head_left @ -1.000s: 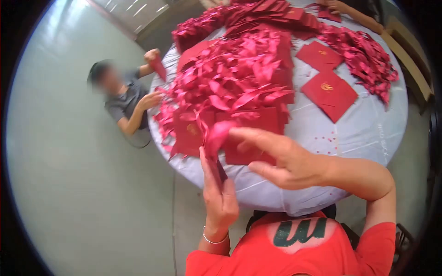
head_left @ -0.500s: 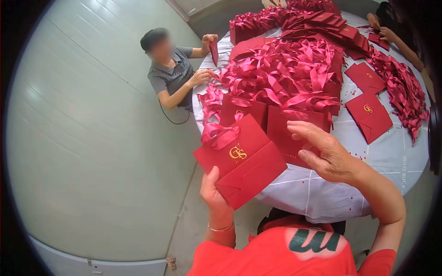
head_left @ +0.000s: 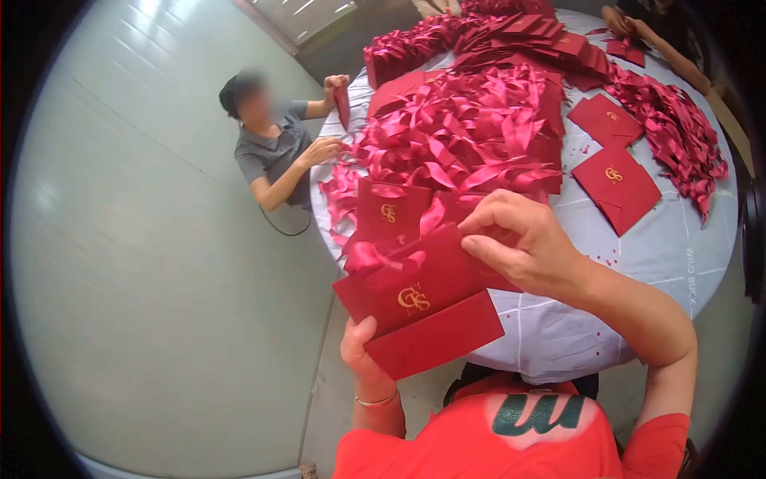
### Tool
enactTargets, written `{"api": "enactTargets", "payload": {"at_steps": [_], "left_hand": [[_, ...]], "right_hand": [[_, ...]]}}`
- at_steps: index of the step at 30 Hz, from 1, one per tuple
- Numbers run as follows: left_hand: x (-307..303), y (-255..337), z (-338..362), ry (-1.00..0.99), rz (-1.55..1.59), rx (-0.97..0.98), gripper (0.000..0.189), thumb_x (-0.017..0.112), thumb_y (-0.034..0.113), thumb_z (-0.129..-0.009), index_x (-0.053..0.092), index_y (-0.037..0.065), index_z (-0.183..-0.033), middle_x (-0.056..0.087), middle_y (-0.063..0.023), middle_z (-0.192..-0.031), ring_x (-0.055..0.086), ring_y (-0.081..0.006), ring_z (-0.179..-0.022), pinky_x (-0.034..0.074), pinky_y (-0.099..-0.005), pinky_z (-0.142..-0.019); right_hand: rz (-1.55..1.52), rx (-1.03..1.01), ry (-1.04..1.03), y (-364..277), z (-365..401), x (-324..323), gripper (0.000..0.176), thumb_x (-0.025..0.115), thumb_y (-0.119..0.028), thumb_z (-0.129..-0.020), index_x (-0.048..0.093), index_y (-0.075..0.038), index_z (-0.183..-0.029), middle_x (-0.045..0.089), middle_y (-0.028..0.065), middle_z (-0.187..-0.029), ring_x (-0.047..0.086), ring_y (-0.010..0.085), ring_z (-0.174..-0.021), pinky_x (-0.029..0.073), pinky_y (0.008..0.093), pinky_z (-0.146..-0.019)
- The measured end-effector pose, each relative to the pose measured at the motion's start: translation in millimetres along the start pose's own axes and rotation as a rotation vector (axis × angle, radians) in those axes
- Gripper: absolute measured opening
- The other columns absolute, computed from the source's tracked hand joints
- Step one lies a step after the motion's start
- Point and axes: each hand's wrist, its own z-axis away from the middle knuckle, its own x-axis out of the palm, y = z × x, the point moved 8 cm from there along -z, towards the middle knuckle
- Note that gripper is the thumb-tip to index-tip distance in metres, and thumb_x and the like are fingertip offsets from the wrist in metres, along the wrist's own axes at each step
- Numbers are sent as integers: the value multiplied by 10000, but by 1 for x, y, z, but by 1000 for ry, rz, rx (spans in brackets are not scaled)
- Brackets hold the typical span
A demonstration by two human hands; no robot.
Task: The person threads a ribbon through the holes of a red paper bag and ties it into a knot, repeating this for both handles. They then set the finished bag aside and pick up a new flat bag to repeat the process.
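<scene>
In front of me is a red paper gift bag (head_left: 447, 275) with a gold monogram and a pink ribbon handle (head_left: 387, 259). My left hand (head_left: 363, 351) grips its lower left side, thumb on the front panel. At the bag's upper right corner, the thumb and fingers of my right hand (head_left: 519, 239) close on the edge. The lower panel (head_left: 439, 335) stands out at a fold from the front. Just behind lies another red bag (head_left: 391, 211) with the same monogram, partly hidden.
A round table with a white cloth (head_left: 550, 335) bears a large heap of ribboned bags (head_left: 463, 136). Two flat bags (head_left: 614, 188) lie at the right, beside a ribbon pile (head_left: 678, 144). One person (head_left: 275, 152) handles a bag at left; another person's hands (head_left: 626, 24) work at top right.
My right hand has come left and down onto the bag's upper corner. The bag has tilted, and its lower panel now swings out from the front. The view has shifted slightly.
</scene>
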Motion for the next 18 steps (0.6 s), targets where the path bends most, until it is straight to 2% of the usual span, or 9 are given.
{"api": "enactTargets", "payload": {"at_steps": [2, 3, 4, 6, 7, 10, 12, 15, 18], "left_hand": [[-6, -6, 0, -36, -25, -2, 534, 522, 185, -853, 471, -59, -1324, 578, -181, -1281, 592, -298, -1154, 463, -400, -1005], [-9, -8, 0, -59, -60, 11, 548, 548, 180, -835, 480, -69, -1318, 586, -184, -1272, 596, -300, -1150, 465, -399, -1005], [-13, -11, 0, -61, -46, 6, 548, 548, 180, -835, 480, -69, -1318, 586, -184, -1272, 596, -300, -1150, 465, -399, -1005], [-25, -20, 2, 13, -205, -66, 584, 538, 174, -758, 503, -76, -1284, 620, -184, -1202, 618, -304, -1100, 481, -397, -982], [-25, -21, 2, 14, -195, -72, 584, 538, 174, -758, 503, -76, -1284, 620, -184, -1202, 618, -304, -1100, 481, -397, -982], [-18, -27, 2, -78, -107, -104, 582, 553, 150, -738, 511, -87, -1268, 619, -191, -1201, 619, -303, -1099, 479, -398, -984], [-7, -29, 4, -243, -76, -96, 474, 557, 106, -839, 543, -98, -1266, 631, -185, -1213, 624, -290, -1119, 479, -397, -993], [-3, -35, 6, -276, -42, -106, 468, 559, 105, -848, 545, -101, -1268, 631, -182, -1219, 625, -285, -1120, 479, -390, -993], [-3, -38, 6, -304, -36, -107, 468, 565, 112, -857, 544, -102, -1272, 628, -181, -1228, 622, -288, -1128, 477, -391, -997]], "right_hand": [[-441, 425, -111, 25, 3, 7, 133, 741, -48, -833, 697, -14, -954, 641, 63, -921, 613, 154, -878, 495, 275, -736], [-488, 487, -77, 25, 5, 3, 140, 788, -64, -798, 709, -25, -907, 632, 37, -882, 596, 121, -870, 479, 259, -731], [-474, 492, -76, 28, 7, 2, 140, 788, -64, -798, 709, -25, -907, 632, 37, -882, 596, 121, -870, 479, 259, -731], [-220, 101, -41, 12, 2, -7, 198, 826, -65, -754, 716, -26, -915, 627, 31, -875, 594, 125, -860, 477, 264, -739], [-217, 68, -35, 11, 3, -7, 216, 846, -62, -724, 730, -40, -905, 624, 26, -867, 587, 128, -840, 470, 263, -737], [-171, 94, -59, 8, 4, -8, 189, 849, -65, -720, 742, -57, -875, 627, 27, -857, 581, 129, -821, 465, 261, -718], [-187, 119, -89, 7, 3, -5, 172, 849, -68, -721, 744, -60, -857, 623, 26, -846, 577, 126, -815, 463, 261, -709], [-233, 140, -141, 10, 3, 2, 113, 830, -78, -744, 740, -59, -810, 622, 28, -812, 576, 122, -782, 461, 260, -680], [-253, 262, -182, 16, 5, 6, 92, 810, -87, -770, 727, -51, -783, 631, 30, -804, 579, 113, -759, 458, 255, -669]]}}
